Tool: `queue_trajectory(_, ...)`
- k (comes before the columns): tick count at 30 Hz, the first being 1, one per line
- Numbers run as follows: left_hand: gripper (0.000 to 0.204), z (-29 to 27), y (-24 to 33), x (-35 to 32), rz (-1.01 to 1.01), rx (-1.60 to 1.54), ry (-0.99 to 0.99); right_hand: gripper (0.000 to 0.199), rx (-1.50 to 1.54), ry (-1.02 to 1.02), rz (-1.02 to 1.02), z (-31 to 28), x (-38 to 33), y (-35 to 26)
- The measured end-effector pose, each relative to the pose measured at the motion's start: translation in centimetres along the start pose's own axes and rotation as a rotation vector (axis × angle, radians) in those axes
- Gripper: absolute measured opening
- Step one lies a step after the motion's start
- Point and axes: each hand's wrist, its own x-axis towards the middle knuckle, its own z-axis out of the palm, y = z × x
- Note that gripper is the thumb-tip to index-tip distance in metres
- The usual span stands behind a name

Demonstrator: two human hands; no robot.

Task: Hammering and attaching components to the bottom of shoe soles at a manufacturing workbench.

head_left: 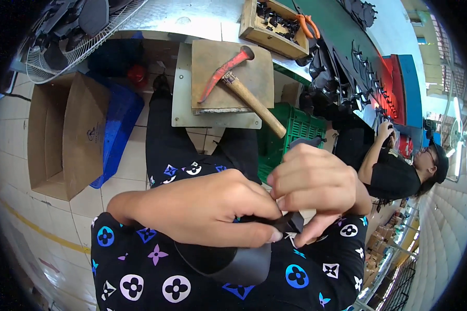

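Note:
Both my hands are closed together over my lap, gripping a dark grey curved leather-like piece (233,264) that hangs below them. My left hand (213,207) wraps over its top edge, thumb pressed along it. My right hand (314,186) pinches a small black part (290,223) at the same edge, fingers curled tight. Most of that small part is hidden by my fingers. A red-headed hammer with a wooden handle (244,88) lies on a wooden block (259,78) beyond my knees.
A metal plate (181,103) lies under the block. An open cardboard box (62,140) and blue crate (119,129) stand on the tiled floor at left. A green crate (296,124), a wooden tray of black parts (254,26) and a seated person in black (389,166) are at right.

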Motion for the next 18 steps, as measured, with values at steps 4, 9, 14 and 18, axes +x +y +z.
queue_trajectory(4,0.028,0.0,0.3,-0.4,-0.110,-0.077,0.126,0.065,0.243,0.316,0.140,3.1,-0.9,1.4)
queue_trajectory(9,0.031,0.4,-0.7,0.7,-0.302,-0.440,0.206,0.059,0.798,0.712,0.304,7.8,-1.8,1.8)
queue_trajectory(14,0.031,0.7,-0.8,1.0,-0.341,-0.594,0.259,0.062,0.870,0.844,0.358,8.8,-1.5,1.7)
queue_trajectory(18,0.031,0.8,-0.6,1.7,-0.380,-0.607,0.278,0.064,0.834,0.908,0.511,8.1,-1.1,1.1)
